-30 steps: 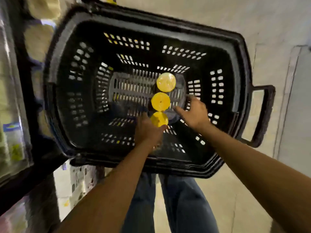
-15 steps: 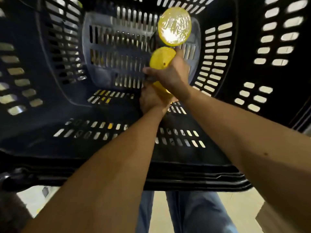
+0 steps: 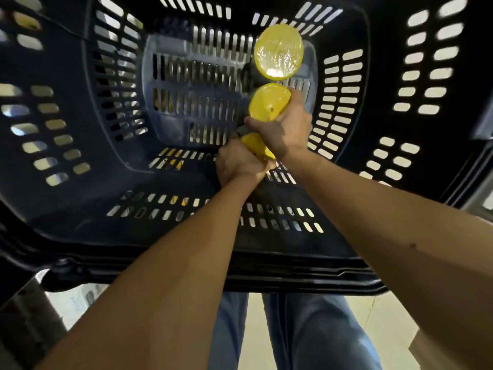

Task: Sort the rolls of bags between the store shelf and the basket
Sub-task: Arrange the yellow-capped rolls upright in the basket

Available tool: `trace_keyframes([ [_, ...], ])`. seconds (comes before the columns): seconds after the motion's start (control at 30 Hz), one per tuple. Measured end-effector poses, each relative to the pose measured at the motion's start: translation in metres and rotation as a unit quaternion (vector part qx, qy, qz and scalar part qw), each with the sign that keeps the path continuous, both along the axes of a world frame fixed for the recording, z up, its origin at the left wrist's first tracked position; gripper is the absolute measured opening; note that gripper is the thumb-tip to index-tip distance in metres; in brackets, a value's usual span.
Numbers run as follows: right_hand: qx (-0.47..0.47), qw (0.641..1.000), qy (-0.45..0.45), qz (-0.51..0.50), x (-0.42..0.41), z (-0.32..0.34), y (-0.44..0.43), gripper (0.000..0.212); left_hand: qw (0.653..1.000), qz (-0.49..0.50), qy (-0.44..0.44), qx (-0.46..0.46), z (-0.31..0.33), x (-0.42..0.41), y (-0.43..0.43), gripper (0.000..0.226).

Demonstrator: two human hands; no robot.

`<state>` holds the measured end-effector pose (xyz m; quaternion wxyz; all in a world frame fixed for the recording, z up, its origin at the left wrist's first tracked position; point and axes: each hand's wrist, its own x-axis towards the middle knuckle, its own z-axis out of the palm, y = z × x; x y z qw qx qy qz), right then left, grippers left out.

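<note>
Three rolls of bags with yellow ends stand in a row inside the black slotted basket (image 3: pixel 66 214). The far roll (image 3: pixel 278 52) stands free on the basket floor. My right hand (image 3: pixel 282 129) grips the middle roll (image 3: pixel 268 102), fingers curled round its side. Just below it my left hand (image 3: pixel 237 162) grips the near roll (image 3: pixel 257 149), most of which is hidden by both hands. Both forearms reach in over the basket's near rim.
The basket fills nearly the whole view, its near rim (image 3: pixel 213 273) below my arms. Under it are the person's legs in jeans (image 3: pixel 293 335) and a pale floor (image 3: pixel 254 329). A dark post (image 3: pixel 26 324) stands at the lower left.
The view has closed in on the basket over the last second. My right hand moved from beside the rolls onto the middle roll, and both hands have stayed on their rolls since half a second ago.
</note>
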<state>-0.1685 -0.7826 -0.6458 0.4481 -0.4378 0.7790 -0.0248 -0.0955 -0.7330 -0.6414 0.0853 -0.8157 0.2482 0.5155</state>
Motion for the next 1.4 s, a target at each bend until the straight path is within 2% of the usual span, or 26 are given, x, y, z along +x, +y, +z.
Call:
trace_keyframes([
  [0.13, -0.011, 1.000, -0.001, 0.002, -0.012, 0.033, 0.002, 0.083, 1.000, -0.003, 0.002, -0.031, 0.031, 0.017, -0.003, 0.072],
  [0.3, -0.022, 1.000, 0.001, 0.022, -0.027, 0.103, -0.002, 0.081, 0.998, -0.029, 0.005, -0.061, 0.097, 0.041, -0.013, 0.093],
  [0.43, -0.039, 0.998, 0.005, 0.043, -0.035, 0.178, -0.008, 0.085, 0.993, -0.001, 0.006, -0.119, 0.173, 0.058, -0.021, 0.087],
  [0.57, -0.062, 0.995, 0.003, 0.072, -0.034, 0.254, -0.013, 0.078, 0.985, -0.009, 0.013, -0.171, 0.249, 0.074, -0.029, 0.083],
  [0.8, -0.194, 0.975, -0.071, 0.087, -0.026, 0.386, -0.014, 0.070, 0.953, -0.042, -0.007, -0.300, 0.391, 0.103, -0.040, 0.080],
  [0.9, -0.240, 0.958, -0.107, 0.111, -0.023, 0.436, -0.015, 0.072, 0.939, -0.034, -0.026, -0.342, 0.445, 0.109, -0.033, 0.090],
  [1.13, -0.282, 0.919, -0.184, 0.208, -0.028, 0.525, -0.022, 0.078, 0.907, -0.032, -0.116, -0.404, 0.547, 0.104, 0.004, 0.086],
  [1.3, -0.319, 0.855, -0.216, 0.348, -0.031, 0.574, -0.017, 0.078, 0.878, 0.014, -0.205, -0.432, 0.603, 0.083, 0.052, 0.079],
  [1.4, -0.321, 0.825, -0.218, 0.411, -0.026, 0.600, -0.003, 0.090, 0.860, 0.072, -0.247, -0.441, 0.631, 0.069, 0.091, 0.078],
])
